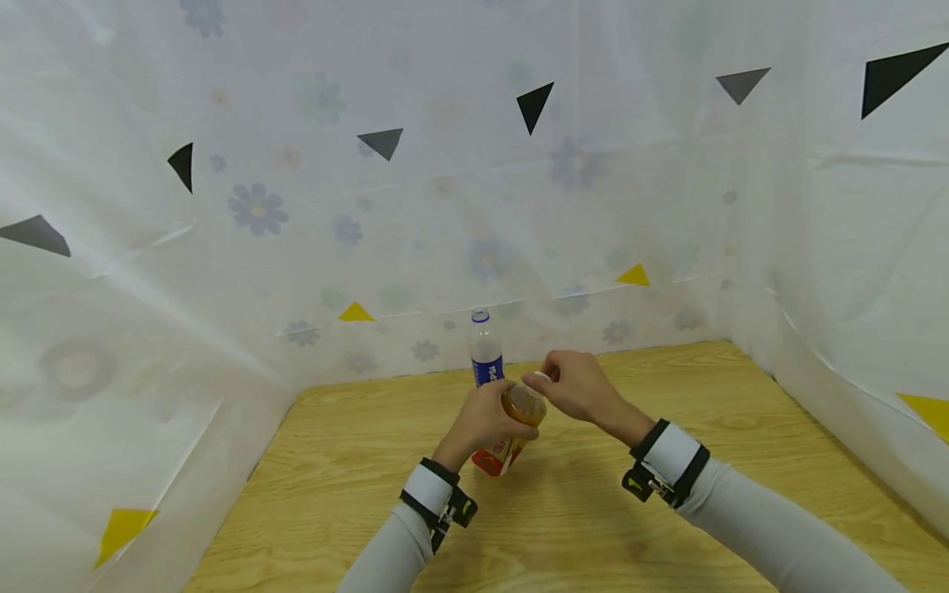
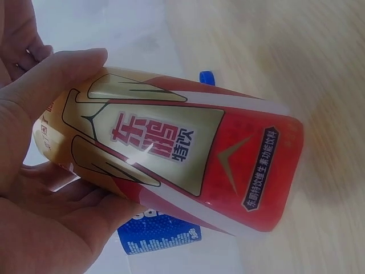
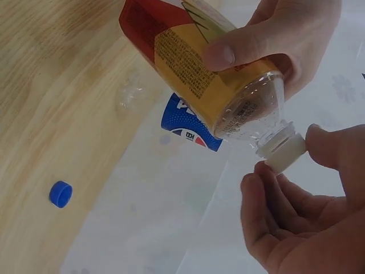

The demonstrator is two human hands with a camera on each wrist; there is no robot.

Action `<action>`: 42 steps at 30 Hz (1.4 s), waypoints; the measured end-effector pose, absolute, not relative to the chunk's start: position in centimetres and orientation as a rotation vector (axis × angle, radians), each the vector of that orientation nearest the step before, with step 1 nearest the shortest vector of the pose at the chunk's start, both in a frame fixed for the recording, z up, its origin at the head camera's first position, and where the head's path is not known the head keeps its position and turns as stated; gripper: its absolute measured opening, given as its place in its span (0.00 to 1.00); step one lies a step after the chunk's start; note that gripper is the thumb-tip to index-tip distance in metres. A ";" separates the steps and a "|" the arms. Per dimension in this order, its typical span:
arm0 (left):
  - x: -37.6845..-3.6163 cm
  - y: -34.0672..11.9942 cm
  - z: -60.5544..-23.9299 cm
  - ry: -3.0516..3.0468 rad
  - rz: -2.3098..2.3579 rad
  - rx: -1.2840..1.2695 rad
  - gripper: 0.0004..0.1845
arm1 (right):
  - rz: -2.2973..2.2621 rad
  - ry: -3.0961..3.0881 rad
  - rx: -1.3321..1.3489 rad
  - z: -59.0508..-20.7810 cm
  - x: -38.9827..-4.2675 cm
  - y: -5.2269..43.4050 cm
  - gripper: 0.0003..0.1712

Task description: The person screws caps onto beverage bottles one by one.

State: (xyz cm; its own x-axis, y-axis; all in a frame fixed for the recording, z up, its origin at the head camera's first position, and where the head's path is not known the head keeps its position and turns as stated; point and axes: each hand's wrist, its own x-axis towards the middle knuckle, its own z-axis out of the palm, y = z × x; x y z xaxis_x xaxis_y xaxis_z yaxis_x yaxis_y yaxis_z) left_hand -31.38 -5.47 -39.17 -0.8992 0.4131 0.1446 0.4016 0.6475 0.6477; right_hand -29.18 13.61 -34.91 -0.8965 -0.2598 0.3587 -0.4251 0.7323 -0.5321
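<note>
- Nearest you, both grey sleeves with black-and-white wrist bands reach in over the wooden table (image 1: pixel 667 527), meeting above its middle.
- Your left hand (image 1: pixel 485 416) is wrapped round the red-and-gold labelled bottle (image 1: pixel 511 432), thumb on one side of the label and fingers on the other; it is gripping the body firmly.
- You hold the bottle lifted off the table and tilted, its base pointing down and towards you, its neck up and to the right. The left wrist view shows the label (image 2: pixel 188 154) with red and cream panels and printed characters.
- Your right hand (image 1: pixel 574 383) sits just right of the bottle's neck, thumb and fingertips pinching the white cap (image 3: pixel 283 153), which is on the neck.
- Just beyond your hands stands a clear bottle with a blue label (image 1: pixel 485 350), upright on the far middle of the table, a blue cap on its top.
- In the right wrist view a loose blue cap (image 3: pixel 60 193) lies on the wood, well apart from both bottles.
- Farthest off, a white floral sheet with scattered black, grey and yellow triangles (image 1: pixel 460 189) walls the table on three sides.
</note>
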 end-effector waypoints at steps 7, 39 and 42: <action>-31.6 -5.5 -39.2 2.830 1.113 0.668 0.33 | 0.935 -2.747 0.579 -34.6 -29.3 13.9 0.25; -31.6 -5.2 -39.7 2.847 1.086 0.647 0.36 | 0.910 -2.700 0.622 -35.3 -29.3 13.9 0.11; -31.5 -5.2 -39.9 2.831 1.115 0.652 0.36 | 0.903 -2.663 0.608 -35.7 -29.2 13.8 0.07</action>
